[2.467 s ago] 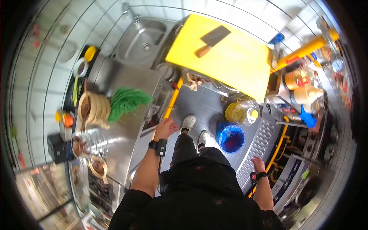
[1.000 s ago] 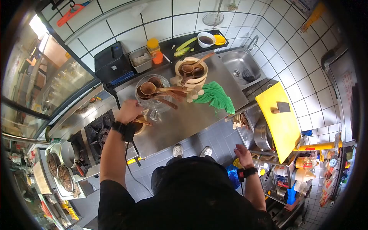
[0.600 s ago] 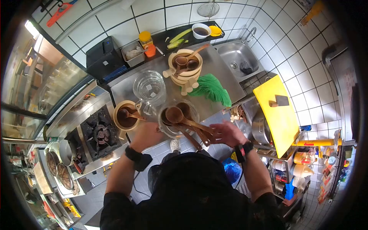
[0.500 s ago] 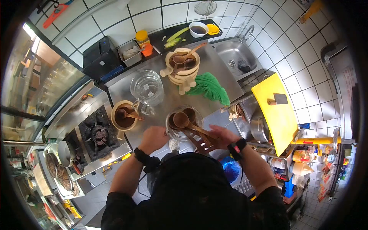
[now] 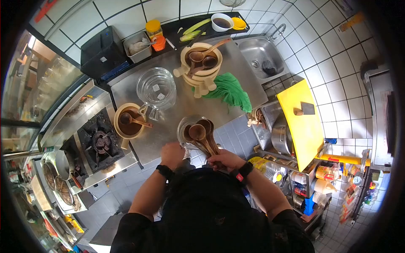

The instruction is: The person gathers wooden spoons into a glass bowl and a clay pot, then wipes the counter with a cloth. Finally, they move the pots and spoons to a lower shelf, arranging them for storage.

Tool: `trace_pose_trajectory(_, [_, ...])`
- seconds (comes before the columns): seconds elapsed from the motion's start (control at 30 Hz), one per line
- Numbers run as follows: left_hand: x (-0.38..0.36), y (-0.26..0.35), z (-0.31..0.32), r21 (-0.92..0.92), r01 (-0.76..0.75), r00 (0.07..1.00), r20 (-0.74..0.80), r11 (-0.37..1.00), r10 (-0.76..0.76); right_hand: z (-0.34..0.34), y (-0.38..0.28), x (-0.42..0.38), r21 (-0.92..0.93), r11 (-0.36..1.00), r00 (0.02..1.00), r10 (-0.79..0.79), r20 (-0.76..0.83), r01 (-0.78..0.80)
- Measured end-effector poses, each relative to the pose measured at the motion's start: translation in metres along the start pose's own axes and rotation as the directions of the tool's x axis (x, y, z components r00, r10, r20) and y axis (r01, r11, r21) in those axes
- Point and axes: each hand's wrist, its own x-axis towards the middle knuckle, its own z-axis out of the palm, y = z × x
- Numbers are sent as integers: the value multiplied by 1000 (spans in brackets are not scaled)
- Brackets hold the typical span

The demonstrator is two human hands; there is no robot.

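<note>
Over the desk's near edge, my left hand is closed at the glass jug, presumably round the handle, which I can't see. My right hand is wrapped round the bunched handles of the wooden ladles, their bowls at the jug's mouth. Light, stiff wood, I reckon; breakable, slippery glass, best gripped by its handle.

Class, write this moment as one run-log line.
left grip: on glass jug | right grip: on wooden ladles | counter: second jug, stacked pots, green cloth
</note>
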Motion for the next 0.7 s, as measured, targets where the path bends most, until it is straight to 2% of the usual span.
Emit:
trace_pose_trajectory(0.07, [-2, -15, -1, -39, 35, 999, -4, 999, -35, 4, -5, 3, -34, 999, 1000, -3, 22, 4])
trace_pose_trajectory(0.13, [-14, -26, -7, -76, 110, 992, -49, 991, -114, 12, -11, 10, -93, 987, 984, -140, -106, 130])
trace_pose_trajectory(0.27, [-41, -68, 0, -89, 202, 974, -85, 975, -210, 19, -33, 43, -254, 963, 982, -132, -137, 94])
trace_pose_trajectory(0.33, [-59, -84, 4, -103, 218, 967, -110, 970, -229, 17, -26, 79, -55, 988, 981, -150, -121, 144])
trace_pose_trajectory(0.37, [-67, -92, 6, -109, 222, 962, -140, 969, -236, 20, -23, 95, -63, 989, 983, -141, -118, 134])
trace_pose_trajectory(0.43, [-84, -101, 5, -124, 261, 951, -135, 957, -277, 33, -20, 126, 315, 926, 972, -161, -170, 209])
trace_pose_trajectory(0.5, [-99, -109, 5, -236, 272, 938, -150, 933, -311, 47, -24, 159, 239, 942, 959, -185, -212, 235])
trace_pose_trajectory(0.57, [-110, -110, -3, -242, 278, 937, -144, 930, -318, 48, -32, 180, 167, 951, 944, -214, -252, 260])
trace_pose_trajectory(0.63, [-119, -107, -12, -277, 296, 926, -150, 914, -345, 45, -42, 193, -63, 983, 958, -181, -223, 171])
trace_pose_trajectory(0.67, [-121, -107, -15, -279, 299, 925, -150, 913, -349, 47, -44, 201, -126, 981, 920, -184, -346, 148])
trace_pose_trajectory(0.7, [-124, -106, -18, -304, 290, 926, -150, 907, -347, 41, -43, 207, -128, 981, 921, -182, -346, 146])
